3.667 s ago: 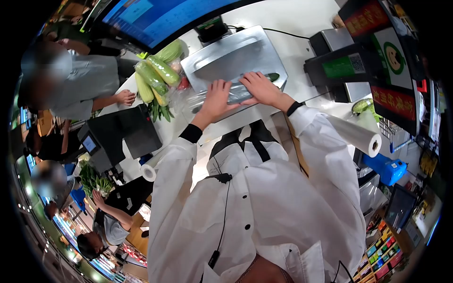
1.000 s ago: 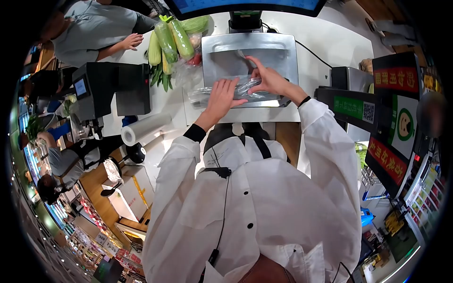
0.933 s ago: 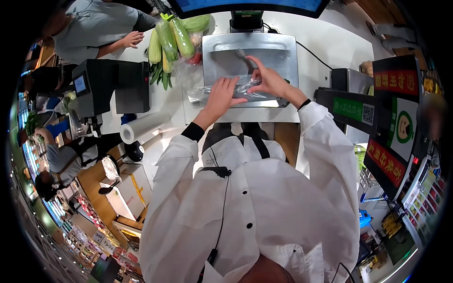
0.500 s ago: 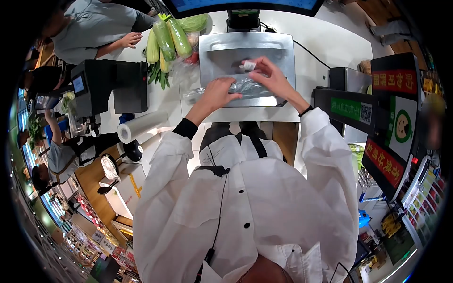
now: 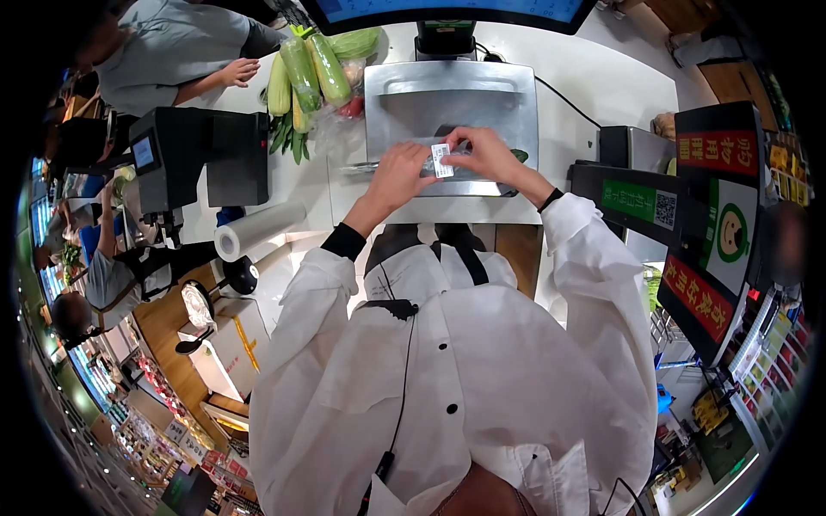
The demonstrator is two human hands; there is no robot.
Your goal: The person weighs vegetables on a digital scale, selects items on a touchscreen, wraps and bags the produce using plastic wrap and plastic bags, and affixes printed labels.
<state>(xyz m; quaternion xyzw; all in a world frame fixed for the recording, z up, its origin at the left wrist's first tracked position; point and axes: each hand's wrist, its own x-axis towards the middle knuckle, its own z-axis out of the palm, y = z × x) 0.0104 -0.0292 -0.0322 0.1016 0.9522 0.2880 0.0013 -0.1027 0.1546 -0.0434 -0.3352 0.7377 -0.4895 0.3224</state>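
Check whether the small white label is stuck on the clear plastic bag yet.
Cannot tell: small white label sits between both hands, over clear plastic bag.

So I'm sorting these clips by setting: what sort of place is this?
Most likely a supermarket produce weighing counter. A steel scale tray holds a bagged vegetable with a white label at both hands, a roll of plastic bags lies nearby, and green squashes wait alongside.

Person seen from above: white long-sleeved jacket with black buttons down the front, black cuffs showing at the wrists, a black band on the right wrist beside the right hand; the left hand is bare. A small black microphone is clipped at the chest, its thin black cable running down the jacket
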